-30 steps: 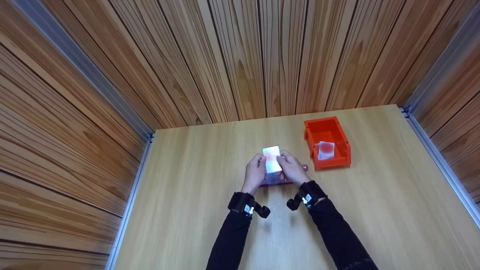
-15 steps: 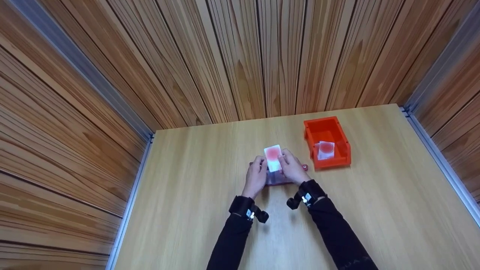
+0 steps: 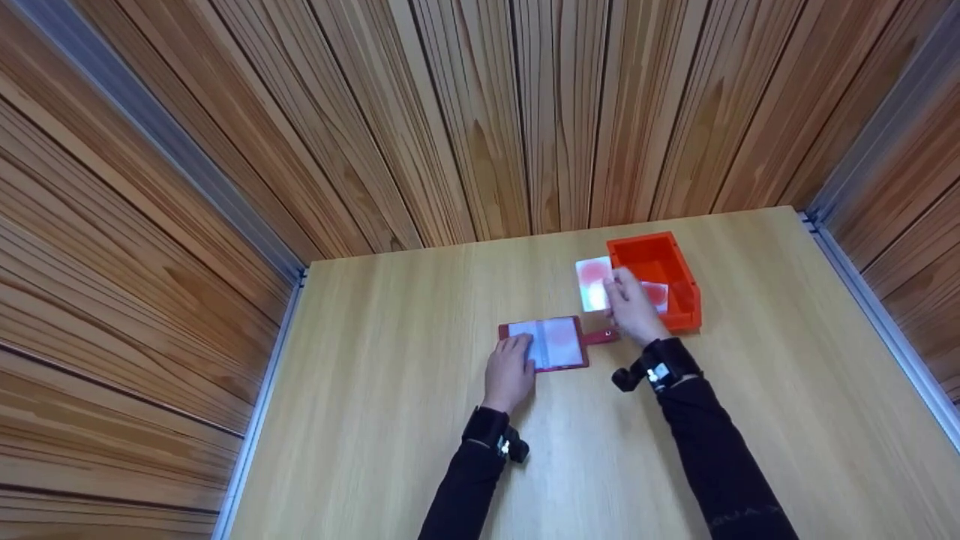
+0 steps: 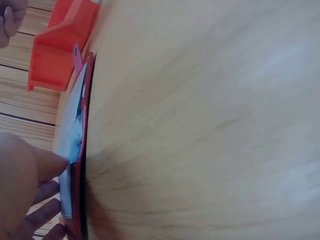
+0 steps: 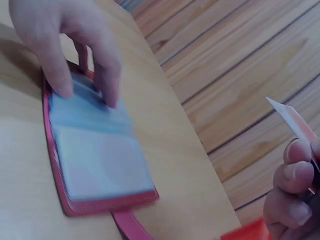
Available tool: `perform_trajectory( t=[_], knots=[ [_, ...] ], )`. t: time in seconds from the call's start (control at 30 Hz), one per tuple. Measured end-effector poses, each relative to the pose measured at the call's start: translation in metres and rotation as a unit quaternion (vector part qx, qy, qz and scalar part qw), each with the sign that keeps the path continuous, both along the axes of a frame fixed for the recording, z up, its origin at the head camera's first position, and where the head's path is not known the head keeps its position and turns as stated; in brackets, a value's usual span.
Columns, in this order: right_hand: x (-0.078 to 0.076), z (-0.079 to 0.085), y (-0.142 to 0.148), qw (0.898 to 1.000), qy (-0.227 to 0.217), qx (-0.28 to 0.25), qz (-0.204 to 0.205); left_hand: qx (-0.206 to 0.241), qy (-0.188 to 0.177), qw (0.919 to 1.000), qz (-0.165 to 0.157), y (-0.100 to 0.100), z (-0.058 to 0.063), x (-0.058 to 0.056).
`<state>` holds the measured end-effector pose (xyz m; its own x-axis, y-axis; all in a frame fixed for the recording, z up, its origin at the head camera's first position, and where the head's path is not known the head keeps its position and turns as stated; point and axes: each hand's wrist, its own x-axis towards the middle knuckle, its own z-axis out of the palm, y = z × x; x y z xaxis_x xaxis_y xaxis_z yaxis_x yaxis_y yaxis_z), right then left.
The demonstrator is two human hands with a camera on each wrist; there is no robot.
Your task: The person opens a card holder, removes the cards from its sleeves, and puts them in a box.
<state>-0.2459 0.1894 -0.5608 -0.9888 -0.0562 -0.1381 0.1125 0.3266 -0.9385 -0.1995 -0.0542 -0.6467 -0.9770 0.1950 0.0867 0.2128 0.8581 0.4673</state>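
A red card holder (image 3: 562, 343) lies spread on the table in the head view, its clear plastic sleeves facing up and its snap strap pointing right. My left hand (image 3: 510, 375) rests on its left half; in the right wrist view the fingertips (image 5: 62, 85) touch the sleeve with fingers loosely bent. My right hand (image 3: 634, 311) pinches a white card (image 3: 592, 283) with a pink round patch, raised beside the left wall of an orange-red bin (image 3: 691, 300). Inside that bin, partly behind the right hand, lies another pink-and-white card (image 3: 659, 294).
The pale wooden table (image 3: 375, 412) is bordered by plank walls (image 3: 487, 135) at the back and sides. A metal rail (image 3: 885, 330) runs along its right edge, and another rail (image 3: 259, 405) along the left.
The right hand has carried the card from over the card holder up and right to the bin. The left hand has let go of the card and come down on the holder.
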Motion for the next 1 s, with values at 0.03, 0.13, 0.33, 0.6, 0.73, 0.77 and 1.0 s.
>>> perform_trajectory(
  t=[0.03,0.13,0.33,0.6,0.73,0.77,1.0],
  knots=[
    [-0.001,0.001,0.005,1.0,0.001,-0.001,-0.002,-0.003,0.002,1.0,0.0,0.0,-0.001,0.0],
    [-0.003,0.003,0.019,1.0,-0.002,0.006,-0.014,-0.007,0.016,0.9998,-0.001,-0.001,-0.001,0.001],
    [-0.005,0.007,0.04,0.999,-0.003,0.034,-0.034,-0.012,0.018,0.9998,-0.004,-0.003,-0.002,0.003],
    [-0.008,0.004,0.067,0.992,0.043,0.091,-0.072,-0.028,0.033,0.9989,-0.019,-0.004,-0.003,0.006],
    [-0.008,0.001,0.076,0.969,0.085,0.188,-0.134,-0.032,0.033,0.9987,-0.022,-0.003,-0.003,0.006],
    [-0.008,0.0,0.078,0.962,0.092,0.209,-0.15,-0.033,0.034,0.9986,-0.022,-0.003,-0.003,0.006],
    [-0.01,-0.016,0.079,0.934,0.091,0.294,-0.18,-0.036,0.039,0.9983,-0.024,-0.002,-0.003,0.007]
  ],
)
